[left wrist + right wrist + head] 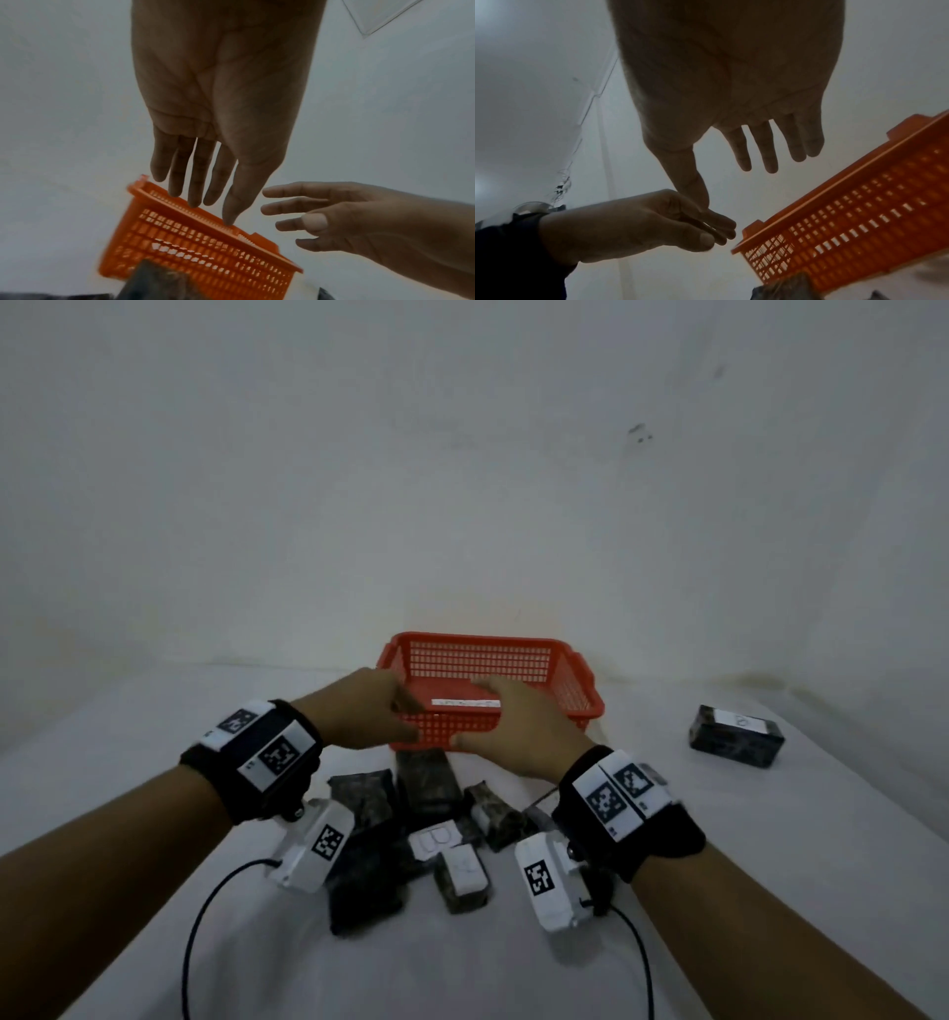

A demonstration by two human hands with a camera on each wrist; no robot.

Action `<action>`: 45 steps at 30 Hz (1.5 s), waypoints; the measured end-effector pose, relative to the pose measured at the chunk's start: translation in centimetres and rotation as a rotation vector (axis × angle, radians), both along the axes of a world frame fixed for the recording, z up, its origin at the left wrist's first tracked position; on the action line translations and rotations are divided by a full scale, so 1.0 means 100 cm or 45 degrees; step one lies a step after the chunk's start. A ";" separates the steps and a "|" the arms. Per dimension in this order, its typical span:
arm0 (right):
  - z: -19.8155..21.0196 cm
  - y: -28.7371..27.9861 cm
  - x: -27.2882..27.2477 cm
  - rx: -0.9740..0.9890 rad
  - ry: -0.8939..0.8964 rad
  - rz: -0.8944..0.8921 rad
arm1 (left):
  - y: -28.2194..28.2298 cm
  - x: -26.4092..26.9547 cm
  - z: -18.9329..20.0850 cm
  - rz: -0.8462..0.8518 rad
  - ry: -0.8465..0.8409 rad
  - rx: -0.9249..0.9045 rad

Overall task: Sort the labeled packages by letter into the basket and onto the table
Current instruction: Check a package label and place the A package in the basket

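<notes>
**Both hands up at the basket, nothing picked up**

The orange basket [565, 680] is parked against the far edge of the white table [154, 762], roughly mid-width, with its back wall close to the wall behind. A white strip can be seen inside it on the floor; whether that is a package label can't be told.

The left hand [359, 706] is held at the basket's near-left corner, fingers straight and loosely spread, nothing gripped. In the left wrist view the fingertips [194, 201] are seen right at the rim, though actual contact can't be confirmed. The right hand [518, 726] is spread flat over the near rim, fingers relaxed and wide, also holding nothing.

The pile of dark packages [426, 783] is bunched just in front of the basket's near wall, toward the near edge of the table, under and between the wrists. One label marked B [436, 839] is readable there, and another small package [462, 878] is lying just nearer with a white label that's too blurred to read.

One lone package [737, 736] with a B on top is set well apart near the table's right edge. Bare cloth is left between it and the basket, and more on the left side.
</notes>
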State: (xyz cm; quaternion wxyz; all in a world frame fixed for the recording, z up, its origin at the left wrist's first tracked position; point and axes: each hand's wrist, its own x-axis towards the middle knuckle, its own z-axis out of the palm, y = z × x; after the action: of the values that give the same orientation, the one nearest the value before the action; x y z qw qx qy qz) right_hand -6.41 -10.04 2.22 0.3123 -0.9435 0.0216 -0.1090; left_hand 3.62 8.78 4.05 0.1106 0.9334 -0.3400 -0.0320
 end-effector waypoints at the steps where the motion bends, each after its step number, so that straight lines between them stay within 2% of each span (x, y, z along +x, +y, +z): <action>1: -0.003 0.011 0.004 -0.004 0.011 0.027 | 0.012 0.002 -0.004 0.007 0.004 0.027; 6: -0.022 0.051 0.021 -0.029 0.186 0.107 | 0.042 0.006 -0.027 0.023 0.056 0.082; 13: -0.044 0.051 0.040 -0.185 0.432 -0.013 | 0.022 0.020 -0.052 -0.099 0.145 -0.005; 21: -0.053 0.048 0.043 -0.213 0.396 -0.080 | 0.010 0.029 -0.058 -0.149 0.213 -0.078; 25: -0.049 0.037 0.044 -0.054 0.365 -0.051 | 0.014 0.035 -0.062 -0.147 0.274 -0.212; 32: -0.037 0.017 0.043 0.338 0.277 0.057 | 0.021 0.041 -0.059 -0.153 0.562 -0.590; 38: -0.029 0.015 0.046 0.668 0.091 0.063 | 0.029 0.046 -0.061 -0.050 0.711 -1.054; 41: -0.031 0.019 0.052 0.770 0.043 0.065 | 0.029 0.046 -0.061 -0.018 0.732 -1.204; 45: -0.035 0.023 0.060 0.909 -0.107 0.015 | 0.028 0.040 -0.061 -0.021 0.881 -1.349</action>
State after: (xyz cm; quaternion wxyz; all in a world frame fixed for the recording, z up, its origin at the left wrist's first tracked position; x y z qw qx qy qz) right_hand -0.40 -7.71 -1.29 0.6234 -0.7697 0.0401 -0.1313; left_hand 7.63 11.62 -2.01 0.6609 0.6849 -0.2615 -0.1601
